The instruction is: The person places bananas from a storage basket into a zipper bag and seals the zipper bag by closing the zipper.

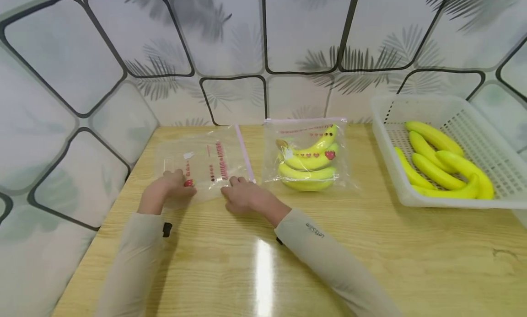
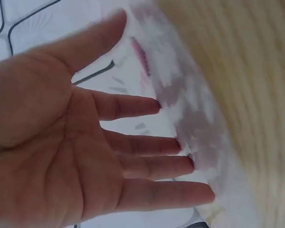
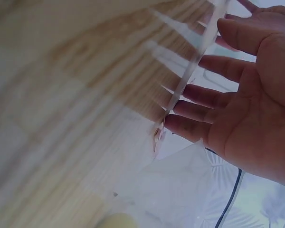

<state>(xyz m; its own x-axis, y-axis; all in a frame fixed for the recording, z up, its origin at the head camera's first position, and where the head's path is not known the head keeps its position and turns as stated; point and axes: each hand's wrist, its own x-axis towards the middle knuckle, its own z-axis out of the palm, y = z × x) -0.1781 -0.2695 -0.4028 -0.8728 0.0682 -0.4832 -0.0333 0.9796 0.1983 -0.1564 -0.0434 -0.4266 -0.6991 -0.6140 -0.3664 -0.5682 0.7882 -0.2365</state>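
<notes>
Straight-fingered, our left hand (image 1: pixel 165 190) and right hand (image 1: pixel 248 196) touch a zip bag (image 1: pixel 201 147). Right of it, a second bag (image 1: pixel 304 120) and basket (image 1: pixel 391 159) hold bananas (image 1: pixel 438 171).

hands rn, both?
Left hand: open, touching the empty bag.
Right hand: open, touching the empty bag.

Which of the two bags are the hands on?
The left bag, with no bananas in it: left hand and right hand both touch it. The right bag holds bananas and has no hand on it.
</notes>
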